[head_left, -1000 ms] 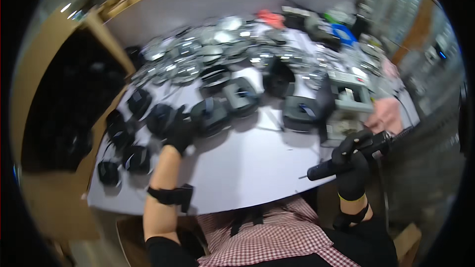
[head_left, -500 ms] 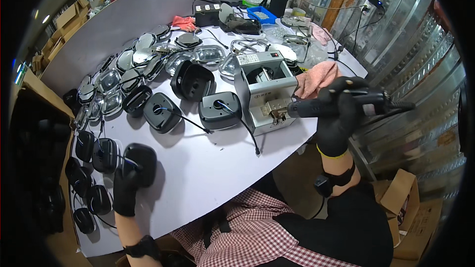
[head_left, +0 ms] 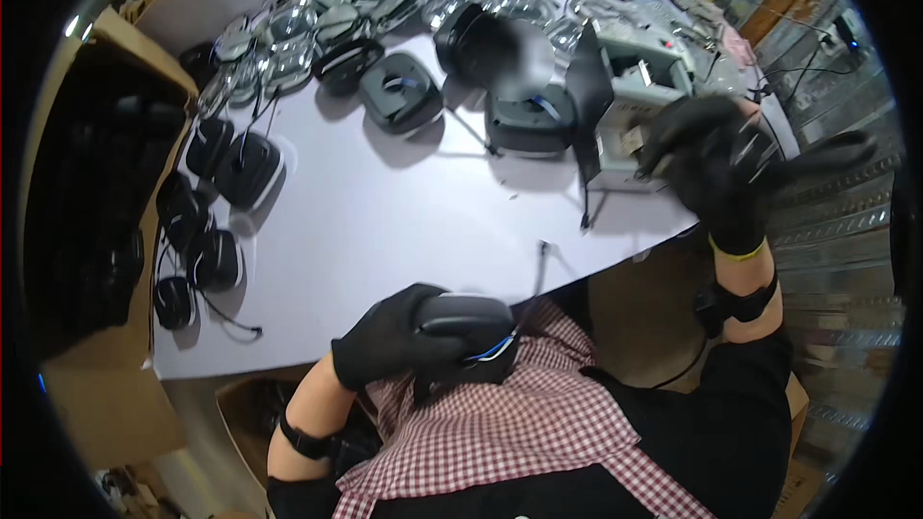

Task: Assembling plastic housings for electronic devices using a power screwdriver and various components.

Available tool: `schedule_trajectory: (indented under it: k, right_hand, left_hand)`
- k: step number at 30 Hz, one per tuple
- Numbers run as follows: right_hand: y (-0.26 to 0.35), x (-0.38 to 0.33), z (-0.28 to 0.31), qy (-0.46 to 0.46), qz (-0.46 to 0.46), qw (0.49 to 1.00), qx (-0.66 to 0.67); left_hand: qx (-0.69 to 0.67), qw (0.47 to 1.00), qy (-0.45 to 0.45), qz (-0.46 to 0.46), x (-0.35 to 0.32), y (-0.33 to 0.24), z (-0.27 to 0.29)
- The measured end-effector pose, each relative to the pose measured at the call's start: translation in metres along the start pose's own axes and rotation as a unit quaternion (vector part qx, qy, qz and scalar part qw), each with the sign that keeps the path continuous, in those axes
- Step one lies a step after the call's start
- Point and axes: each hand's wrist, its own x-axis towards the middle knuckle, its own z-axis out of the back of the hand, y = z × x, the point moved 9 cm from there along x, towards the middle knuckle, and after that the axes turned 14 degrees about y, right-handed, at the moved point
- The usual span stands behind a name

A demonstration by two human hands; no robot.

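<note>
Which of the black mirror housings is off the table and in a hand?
The black rounded housing with blue wires, gripped by the gloved left hand against the checked apron; every other housing lies on the white table.

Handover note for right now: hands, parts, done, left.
Left hand: gloved, gripping a black mirror housing with blue wiring, close to the chest, off the table.
Right hand: gloved, holding a black power driver, blurred, at the grey fixture.
Done: one housing picked up.
Left: more black housings along the left edge; mirror glasses at the back are untouched.
</note>
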Motion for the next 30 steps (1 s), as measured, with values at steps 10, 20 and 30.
schedule_trajectory:
  k: [10, 20, 30]
  right_hand:
    - [0.024, -0.035, 0.011, -0.298, -0.136, 0.945, -0.022]
    - [0.078, -0.027, -0.059, -0.149, 0.129, 0.904, 0.38]
    - [0.065, -0.003, -0.085, -0.163, 0.152, 0.883, 0.412]
  left_hand:
    - [-0.055, 0.995, 0.069, -0.039, -0.009, 0.025, -0.032]
    - [-0.002, 1.0, 0.011, -0.021, -0.013, 0.01, -0.017]
    - [0.131, 0.943, -0.22, -0.211, -0.028, -0.006, 0.065]
